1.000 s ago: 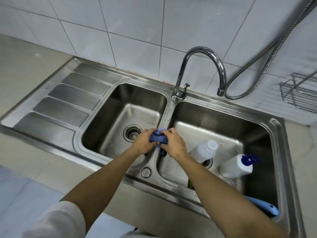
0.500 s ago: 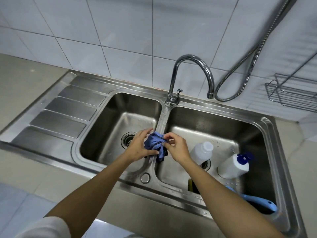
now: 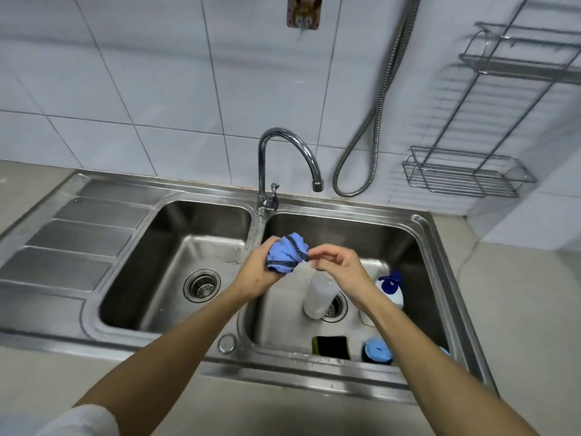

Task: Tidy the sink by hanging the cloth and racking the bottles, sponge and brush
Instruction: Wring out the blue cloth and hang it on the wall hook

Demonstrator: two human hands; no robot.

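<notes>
A bunched blue cloth (image 3: 287, 253) with a dark dotted hem is held above the divider between the two basins. My left hand (image 3: 259, 270) grips its bulk from below. My right hand (image 3: 338, 265) pinches the hem at the cloth's right edge. In the right basin lie a white bottle (image 3: 317, 297) over the drain, a white bottle with a blue cap (image 3: 391, 287) partly hidden by my right forearm, a yellow and black sponge (image 3: 330, 347) by the front wall, and the round blue head of a brush (image 3: 377, 350).
A two-tier wire rack (image 3: 465, 177) hangs on the tiled wall at the right. A patterned wall hook (image 3: 303, 12) is above the curved faucet (image 3: 283, 158). A metal hose (image 3: 374, 121) loops beside it. The left basin (image 3: 176, 262) and drainboard (image 3: 72, 240) lie left.
Both hands have lifted the cloth up off the divider and my right hand has shifted to pinching its hem. The view has tilted up, bringing the wall hook and upper rack into sight.
</notes>
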